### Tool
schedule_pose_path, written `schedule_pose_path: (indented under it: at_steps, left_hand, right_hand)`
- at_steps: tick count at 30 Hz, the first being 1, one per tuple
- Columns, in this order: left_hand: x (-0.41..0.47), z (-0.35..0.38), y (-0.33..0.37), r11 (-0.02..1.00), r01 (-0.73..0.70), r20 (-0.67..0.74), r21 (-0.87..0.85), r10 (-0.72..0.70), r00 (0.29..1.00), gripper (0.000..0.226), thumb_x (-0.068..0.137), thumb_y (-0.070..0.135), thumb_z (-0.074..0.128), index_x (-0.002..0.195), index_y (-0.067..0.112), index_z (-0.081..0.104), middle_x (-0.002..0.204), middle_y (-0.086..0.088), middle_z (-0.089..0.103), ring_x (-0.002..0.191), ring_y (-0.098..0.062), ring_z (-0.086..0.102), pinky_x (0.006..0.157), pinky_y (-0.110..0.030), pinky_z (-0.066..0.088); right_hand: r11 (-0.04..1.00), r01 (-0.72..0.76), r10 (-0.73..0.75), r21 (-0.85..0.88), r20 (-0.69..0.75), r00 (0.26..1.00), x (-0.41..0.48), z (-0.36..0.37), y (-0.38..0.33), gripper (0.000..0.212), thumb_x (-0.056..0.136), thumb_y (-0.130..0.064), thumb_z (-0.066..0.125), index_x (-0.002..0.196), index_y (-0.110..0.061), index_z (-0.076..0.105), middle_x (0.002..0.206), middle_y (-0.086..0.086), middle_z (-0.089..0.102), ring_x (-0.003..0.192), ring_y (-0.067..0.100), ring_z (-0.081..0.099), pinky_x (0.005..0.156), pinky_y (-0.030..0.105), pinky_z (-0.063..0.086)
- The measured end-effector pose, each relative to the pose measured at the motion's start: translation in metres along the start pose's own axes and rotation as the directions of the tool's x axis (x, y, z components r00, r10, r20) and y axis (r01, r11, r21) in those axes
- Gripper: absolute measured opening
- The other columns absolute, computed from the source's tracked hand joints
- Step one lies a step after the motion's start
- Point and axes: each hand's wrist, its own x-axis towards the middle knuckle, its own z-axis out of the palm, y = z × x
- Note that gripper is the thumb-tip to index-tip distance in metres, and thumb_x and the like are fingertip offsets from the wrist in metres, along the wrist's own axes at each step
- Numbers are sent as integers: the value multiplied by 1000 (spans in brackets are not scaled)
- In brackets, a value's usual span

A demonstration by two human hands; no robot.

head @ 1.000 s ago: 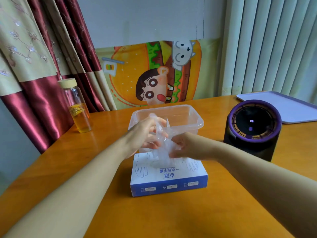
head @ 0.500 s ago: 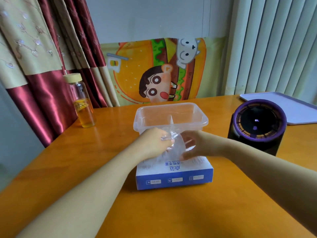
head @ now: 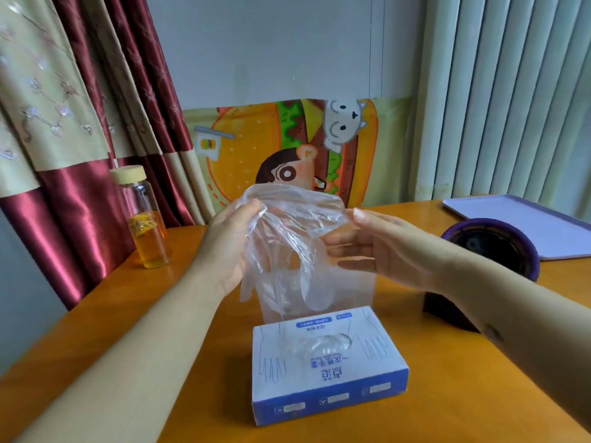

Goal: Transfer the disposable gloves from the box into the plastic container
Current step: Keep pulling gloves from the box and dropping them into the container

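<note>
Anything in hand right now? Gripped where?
A clear glove, held above the box: the left hand pinches its upper left edge, the right hand its upper right. The rest hangs down.

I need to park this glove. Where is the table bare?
The table is bare between the glass bottle and the glove box, and right of the box. Crowded behind it: plastic container, disposable glove, left hand, right hand.

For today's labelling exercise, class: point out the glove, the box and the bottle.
glove (head: 287, 238), head view, on its crinkled middle.
box (head: 329, 372), head view, on its printed top face.
bottle (head: 150, 244), head view, on the amber liquid.
</note>
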Motion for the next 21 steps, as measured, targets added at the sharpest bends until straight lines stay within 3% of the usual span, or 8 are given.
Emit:
schedule_pose_path:
  at_steps: [2, 4, 6, 9, 11, 15, 18, 21]
  left_hand:
    - [9, 1, -2, 1000, 27, -9, -13, -28, 1000, 14, 96, 19, 53, 99, 17, 67, 104, -6, 71, 106, -25, 64, 99, -48, 47]
    - [19, 2, -9, 999, 46, 1, -21, -46, 999, 14, 97, 19, 53, 96, 19, 66, 88, 3, 73, 89, -14, 68, 85, -38, 53]
    - [25, 6, -12, 995, 94, 9, -26, -93, 996, 14, 98, 20, 51, 99, 21, 65, 79, 10, 71, 77, -1, 67, 75, -30, 51]
    - [44, 1, -22, 982, 184, 37, -37, -183, 983, 28, 97, 22, 52, 124, 18, 61, 111, 7, 64, 116, -8, 54, 98, -35, 44]
    - [53, -9, -28, 973, 225, 27, -51, -224, 974, 31, 94, 22, 57, 124, 19, 61, 114, 1, 67, 117, -15, 57, 101, -42, 45]
    - [72, -35, -33, 956, 279, 49, -92, -275, 960, 36, 91, 14, 61, 127, 12, 59, 115, -10, 68, 109, -27, 63, 91, -48, 53]
    - [86, -57, -28, 946, 291, 122, -145, -275, 954, 25, 93, 6, 53, 117, 7, 60, 97, -9, 68, 76, -16, 67, 61, -30, 57]
    - [99, -78, -22, 945, 304, 87, -119, -295, 951, 27, 93, 6, 52, 119, 10, 60, 87, -2, 67, 57, -7, 55, 64, -27, 55]
  right_hand:
    - [998, 44, -38, 33, -160, 986, 16, 6, -11, 80, 64, -46, 77, 131, -15, 45, 102, 13, 65, 94, 24, 65, 94, 41, 52]
    - [997, 72, -63, 20, -295, 953, 35, 11, -15, 75, 67, -37, 75, 130, -16, 42, 105, 10, 62, 91, 22, 66, 87, 40, 55]
    - [996, 84, -86, -20, -339, 937, 53, 14, -14, 52, 74, -24, 76, 116, -18, 46, 100, 8, 62, 84, 19, 65, 82, 38, 56]
    - [988, 123, -145, -89, -316, 938, 79, 13, -17, 29, 80, -6, 72, 92, -15, 47, 77, 9, 61, 63, 15, 59, 62, 28, 52]
    - [977, 170, -198, -126, -257, 946, 92, 10, -23, 24, 79, 2, 70, 83, -12, 51, 70, 9, 60, 59, 15, 58, 53, 23, 50]
    - [931, 207, -248, -302, -104, 963, 112, 2, -36, 19, 83, 5, 64, 80, -13, 63, 79, 0, 71, 70, 15, 59, 58, 17, 52]
    - [871, 219, -265, -439, -47, 963, 120, -3, -42, 31, 88, 7, 56, 90, -21, 68, 101, -2, 73, 84, 15, 63, 64, 18, 54]
    - [828, 222, -260, -515, -2, 966, 126, -8, -46, 40, 89, 10, 52, 106, -22, 69, 115, -2, 68, 102, 15, 66, 84, 29, 56]
